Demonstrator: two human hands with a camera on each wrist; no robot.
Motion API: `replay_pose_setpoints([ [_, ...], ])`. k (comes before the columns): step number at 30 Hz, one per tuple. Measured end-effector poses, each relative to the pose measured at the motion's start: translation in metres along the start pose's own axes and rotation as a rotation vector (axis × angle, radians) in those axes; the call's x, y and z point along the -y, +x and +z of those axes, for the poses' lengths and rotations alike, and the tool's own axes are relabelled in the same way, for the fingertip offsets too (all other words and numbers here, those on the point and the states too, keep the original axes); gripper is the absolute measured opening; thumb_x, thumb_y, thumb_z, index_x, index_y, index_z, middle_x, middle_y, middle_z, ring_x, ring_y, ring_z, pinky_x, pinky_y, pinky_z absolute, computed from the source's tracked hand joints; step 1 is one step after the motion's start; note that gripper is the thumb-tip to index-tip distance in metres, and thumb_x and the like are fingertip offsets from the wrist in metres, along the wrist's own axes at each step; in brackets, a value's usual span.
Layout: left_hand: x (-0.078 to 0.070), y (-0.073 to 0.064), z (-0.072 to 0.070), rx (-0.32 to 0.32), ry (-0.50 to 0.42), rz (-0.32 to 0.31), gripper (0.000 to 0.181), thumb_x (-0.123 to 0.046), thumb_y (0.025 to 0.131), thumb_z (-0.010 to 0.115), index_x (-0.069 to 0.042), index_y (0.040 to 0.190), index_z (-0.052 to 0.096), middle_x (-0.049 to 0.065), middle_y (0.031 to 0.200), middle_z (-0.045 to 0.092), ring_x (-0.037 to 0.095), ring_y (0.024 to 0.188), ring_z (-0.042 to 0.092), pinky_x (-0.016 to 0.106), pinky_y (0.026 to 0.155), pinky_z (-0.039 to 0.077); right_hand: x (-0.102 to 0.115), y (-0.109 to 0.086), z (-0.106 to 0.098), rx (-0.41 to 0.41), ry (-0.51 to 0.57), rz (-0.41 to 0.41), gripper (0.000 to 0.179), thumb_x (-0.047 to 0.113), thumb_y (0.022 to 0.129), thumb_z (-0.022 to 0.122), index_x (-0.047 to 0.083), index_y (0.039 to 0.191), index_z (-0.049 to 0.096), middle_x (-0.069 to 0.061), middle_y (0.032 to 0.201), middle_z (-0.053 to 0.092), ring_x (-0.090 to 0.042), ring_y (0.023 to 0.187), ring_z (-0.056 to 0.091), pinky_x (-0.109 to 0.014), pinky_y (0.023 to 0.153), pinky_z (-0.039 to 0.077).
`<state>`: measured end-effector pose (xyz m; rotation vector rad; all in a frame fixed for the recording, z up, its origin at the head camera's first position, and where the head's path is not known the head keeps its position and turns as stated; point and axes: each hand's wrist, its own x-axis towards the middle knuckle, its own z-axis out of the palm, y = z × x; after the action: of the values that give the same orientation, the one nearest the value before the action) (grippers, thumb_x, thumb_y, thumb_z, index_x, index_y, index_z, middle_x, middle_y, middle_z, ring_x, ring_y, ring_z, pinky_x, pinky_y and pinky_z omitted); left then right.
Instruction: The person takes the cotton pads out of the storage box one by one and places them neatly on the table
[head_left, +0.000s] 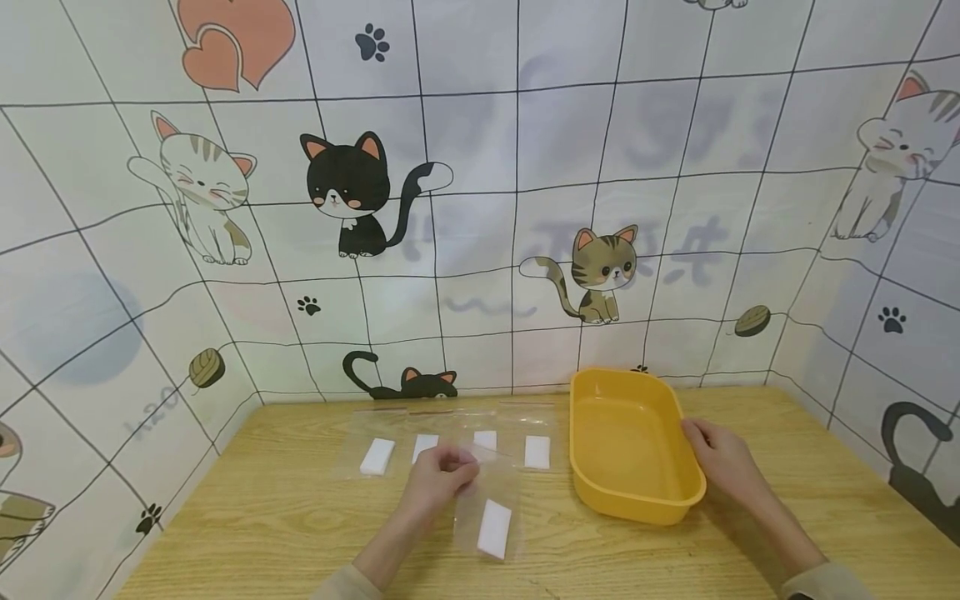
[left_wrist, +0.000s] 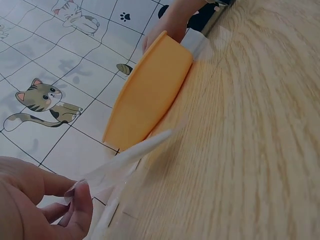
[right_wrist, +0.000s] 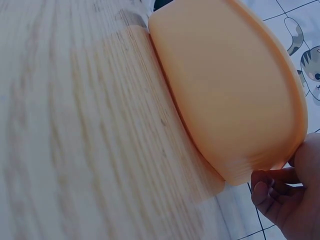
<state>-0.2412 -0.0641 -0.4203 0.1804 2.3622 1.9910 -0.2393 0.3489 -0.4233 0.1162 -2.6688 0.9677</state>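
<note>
My left hand [head_left: 435, 485] pinches the top edge of a clear plastic bag [head_left: 491, 482] between thumb and fingers. A flat white block [head_left: 494, 530] lies in the bag's lower part. From the side, the left wrist view shows the bag [left_wrist: 120, 157] slanting away from the fingertips, over the table. At the right, my right hand [head_left: 726, 463] grips the side rim of a yellow plastic tub [head_left: 630, 502], thumb on top and fingers curled below. In the right wrist view those fingers [right_wrist: 262, 192] are bent under the rim. The tub stands upright with nothing inside.
Several more clear bags lie in a row behind my left hand, each with a white block, such as the leftmost block [head_left: 377, 457] and the rightmost block [head_left: 537, 452]. The wooden table [head_left: 277, 517] ends at a cloth wall [head_left: 480, 333] printed with cats.
</note>
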Motion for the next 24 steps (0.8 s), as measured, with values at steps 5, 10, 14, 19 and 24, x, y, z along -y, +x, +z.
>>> replay_pose_setpoints([
  [5,0.002,-0.002,-0.006,0.004,0.101,0.024,0.011,0.0,0.087,0.072,0.007,0.092,0.066,0.005,0.081,0.063,0.011,0.072,0.057,0.022,0.063,0.052,0.001,0.0,-0.001,0.01,0.004,0.007,0.046,0.024,0.111,0.039,-0.014,0.126,0.059,-0.03,0.116,0.066,-0.043,0.104,0.064,-0.058,0.087,0.051],
  [10,0.003,-0.004,-0.012,0.011,0.196,0.035,0.011,-0.003,0.086,0.074,0.003,0.088,0.065,0.002,0.072,0.06,0.01,0.063,0.054,0.022,0.056,0.047,0.002,0.0,-0.001,0.009,0.0,0.016,0.047,0.024,0.111,0.038,-0.015,0.127,0.059,-0.031,0.117,0.065,-0.042,0.105,0.063,-0.058,0.088,0.051],
  [14,0.004,-0.006,-0.016,0.025,0.254,0.021,0.012,-0.005,0.085,0.076,0.001,0.086,0.065,0.001,0.068,0.058,0.009,0.058,0.052,0.022,0.053,0.044,0.002,0.0,-0.001,0.009,0.001,0.013,0.047,0.024,0.111,0.038,-0.015,0.127,0.058,-0.032,0.118,0.064,-0.044,0.106,0.062,-0.059,0.089,0.05],
  [19,0.006,-0.007,-0.021,0.053,0.305,0.021,0.013,-0.005,0.084,0.078,0.0,0.081,0.066,0.0,0.062,0.057,0.009,0.055,0.051,0.024,0.052,0.044,0.001,0.0,-0.001,0.011,-0.007,0.012,0.047,0.024,0.111,0.038,-0.015,0.127,0.058,-0.031,0.117,0.065,-0.043,0.105,0.063,-0.057,0.087,0.052],
  [24,0.009,-0.008,-0.025,0.076,0.324,0.027,0.014,-0.006,0.083,0.079,-0.001,0.078,0.067,0.001,0.058,0.06,0.008,0.052,0.053,0.025,0.051,0.046,-0.001,0.001,0.0,0.008,-0.018,0.012,0.046,0.025,0.111,0.039,-0.013,0.126,0.06,-0.028,0.114,0.067,-0.038,0.102,0.065,-0.052,0.083,0.053],
])
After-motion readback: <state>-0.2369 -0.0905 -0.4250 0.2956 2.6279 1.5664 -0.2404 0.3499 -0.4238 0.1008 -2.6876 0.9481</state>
